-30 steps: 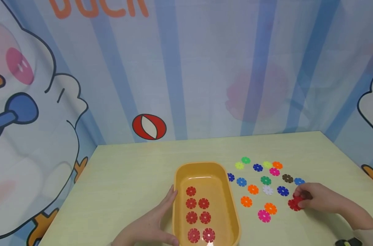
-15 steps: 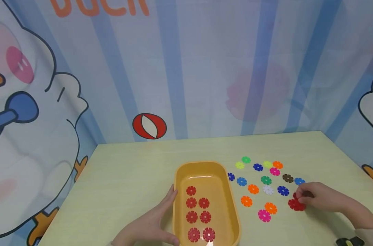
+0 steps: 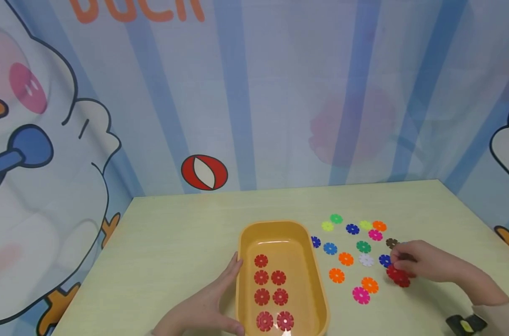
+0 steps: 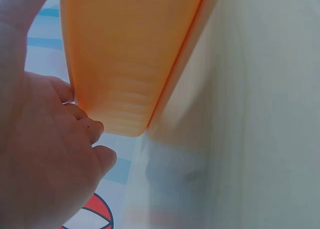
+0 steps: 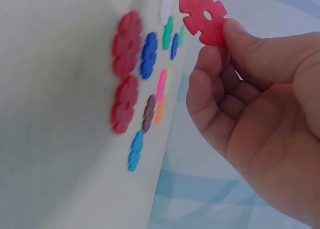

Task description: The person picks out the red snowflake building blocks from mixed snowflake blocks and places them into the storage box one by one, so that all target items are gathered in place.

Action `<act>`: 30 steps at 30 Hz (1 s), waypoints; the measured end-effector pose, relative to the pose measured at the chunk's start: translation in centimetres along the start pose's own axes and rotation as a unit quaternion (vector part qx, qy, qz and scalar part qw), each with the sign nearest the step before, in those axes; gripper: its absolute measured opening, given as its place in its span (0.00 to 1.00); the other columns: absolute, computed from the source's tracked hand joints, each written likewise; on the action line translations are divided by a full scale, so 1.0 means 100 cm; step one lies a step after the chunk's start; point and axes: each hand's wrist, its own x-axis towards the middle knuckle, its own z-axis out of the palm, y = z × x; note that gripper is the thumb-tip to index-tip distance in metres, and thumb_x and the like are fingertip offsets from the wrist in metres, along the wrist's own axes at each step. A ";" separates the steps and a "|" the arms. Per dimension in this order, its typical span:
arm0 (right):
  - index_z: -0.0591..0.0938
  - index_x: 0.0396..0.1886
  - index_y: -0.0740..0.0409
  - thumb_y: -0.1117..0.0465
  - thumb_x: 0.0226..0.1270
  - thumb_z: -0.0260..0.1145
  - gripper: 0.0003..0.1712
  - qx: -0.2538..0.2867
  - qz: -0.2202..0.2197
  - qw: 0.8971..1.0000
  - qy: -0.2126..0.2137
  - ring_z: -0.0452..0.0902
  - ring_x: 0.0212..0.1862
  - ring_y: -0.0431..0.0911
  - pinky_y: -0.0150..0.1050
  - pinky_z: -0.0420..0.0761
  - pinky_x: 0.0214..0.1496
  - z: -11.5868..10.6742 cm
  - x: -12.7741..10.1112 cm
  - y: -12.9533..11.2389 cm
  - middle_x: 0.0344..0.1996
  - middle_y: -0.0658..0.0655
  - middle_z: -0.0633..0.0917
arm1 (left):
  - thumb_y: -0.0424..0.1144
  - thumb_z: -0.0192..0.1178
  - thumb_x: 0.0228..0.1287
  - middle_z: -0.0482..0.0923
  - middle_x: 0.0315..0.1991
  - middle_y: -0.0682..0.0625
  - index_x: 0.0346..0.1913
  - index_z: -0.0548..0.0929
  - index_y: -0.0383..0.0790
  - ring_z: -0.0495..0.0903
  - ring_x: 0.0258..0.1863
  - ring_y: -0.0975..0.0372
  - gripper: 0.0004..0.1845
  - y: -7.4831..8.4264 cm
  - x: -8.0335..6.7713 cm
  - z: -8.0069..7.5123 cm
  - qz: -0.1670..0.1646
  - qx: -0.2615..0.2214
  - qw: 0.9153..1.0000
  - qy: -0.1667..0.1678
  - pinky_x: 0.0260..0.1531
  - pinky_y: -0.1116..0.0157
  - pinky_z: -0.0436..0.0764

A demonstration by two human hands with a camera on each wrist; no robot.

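Note:
My right hand (image 3: pixel 426 261) pinches a red snowflake disc (image 5: pixel 202 14) between thumb and fingers, above the table. Below it, two more red discs (image 5: pixel 126 44) lie on the table in the right wrist view. My left hand (image 3: pixel 204 298) rests along the left side of a yellow tray (image 3: pixel 304 261), thumb and fingers spread apart, touching its wall and rim. In the left wrist view the fingertips (image 4: pixel 95 131) touch the outside of the tray. Inside the tray several red discs (image 3: pixel 261 297) lie flat in two columns.
Loose discs lie right of the tray, among them orange (image 3: pixel 336 276), pink (image 3: pixel 361 295), white (image 3: pixel 366 260), green (image 3: pixel 363 247) and brown (image 3: pixel 391 243) ones. A printed cloth backdrop (image 3: pixel 279 116) rises behind the table (image 3: pixel 174 242).
My right hand has moved a little left with a red disc pinched in it, off the other red discs. My left hand and the tray have stayed in place.

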 end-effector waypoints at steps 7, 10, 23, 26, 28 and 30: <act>0.77 0.34 0.56 0.64 0.66 0.64 0.03 -0.014 -0.021 1.000 0.017 0.68 0.25 0.38 0.31 0.73 0.27 -0.001 0.018 -0.034 0.23 0.47 0.74 | 0.57 0.74 0.46 0.26 0.77 0.57 0.78 0.40 0.51 0.37 0.76 0.53 0.64 -0.002 0.000 -0.001 0.012 0.007 1.000 -0.002 0.69 0.41 0.52; 0.77 0.34 0.56 0.64 0.67 0.63 0.02 -0.017 -0.049 0.998 0.019 0.69 0.26 0.38 0.31 0.74 0.29 -0.001 0.027 -0.047 0.24 0.46 0.75 | 0.57 0.75 0.45 0.25 0.77 0.58 0.78 0.40 0.51 0.36 0.76 0.54 0.65 -0.002 -0.001 -0.001 0.017 0.015 1.000 -0.001 0.69 0.42 0.51; 0.77 0.33 0.53 0.64 0.70 0.60 0.04 -0.016 -0.159 0.987 0.020 0.71 0.30 0.38 0.31 0.78 0.33 0.004 0.062 -0.091 0.27 0.45 0.77 | 0.55 0.75 0.46 0.24 0.77 0.52 0.78 0.39 0.47 0.36 0.76 0.51 0.65 -0.003 -0.003 -0.001 0.057 0.043 0.997 0.000 0.68 0.40 0.51; 0.78 0.33 0.52 0.64 0.70 0.61 0.04 -0.031 -0.180 0.983 0.029 0.70 0.30 0.37 0.31 0.78 0.33 0.007 0.070 -0.099 0.28 0.45 0.78 | 0.55 0.75 0.46 0.24 0.77 0.52 0.78 0.39 0.47 0.36 0.76 0.52 0.65 -0.003 -0.003 -0.001 0.058 0.042 0.997 0.000 0.68 0.40 0.50; 0.78 0.33 0.52 0.64 0.69 0.61 0.04 -0.039 -0.191 0.980 0.031 0.70 0.30 0.36 0.31 0.78 0.33 0.009 0.075 -0.105 0.28 0.44 0.78 | 0.56 0.74 0.46 0.25 0.77 0.54 0.78 0.39 0.47 0.36 0.76 0.52 0.65 -0.003 -0.003 -0.002 0.053 0.037 0.998 0.000 0.69 0.41 0.51; 0.78 0.33 0.52 0.63 0.69 0.61 0.03 -0.042 -0.197 0.979 0.031 0.70 0.30 0.36 0.31 0.79 0.33 0.012 0.082 -0.111 0.28 0.44 0.78 | 0.57 0.74 0.46 0.25 0.77 0.55 0.78 0.40 0.48 0.37 0.76 0.53 0.65 -0.003 -0.003 -0.002 0.048 0.032 0.998 -0.001 0.69 0.41 0.51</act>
